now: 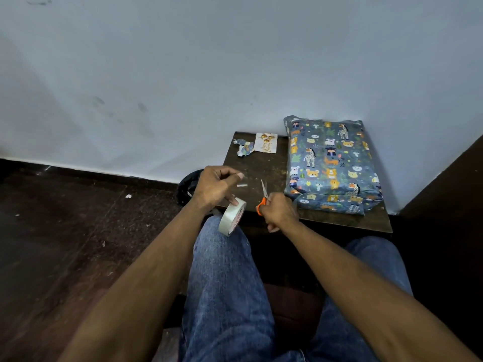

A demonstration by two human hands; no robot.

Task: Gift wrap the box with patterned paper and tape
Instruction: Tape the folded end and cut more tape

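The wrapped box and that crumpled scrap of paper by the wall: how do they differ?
The wrapped box is large and smoothly covered, lying flat on the table's right side; the paper scrap is small and crumpled, at the far left corner. The scrap shows white underside; the box shows only print. Neither hand touches either. Both carry what looks like the same blue animal pattern.

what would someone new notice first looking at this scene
The box, wrapped in blue animal-print paper, stands out on the right side of the dark table. Nearer, the left hand holds a tape roll while the right hand grips orange-handled scissors.
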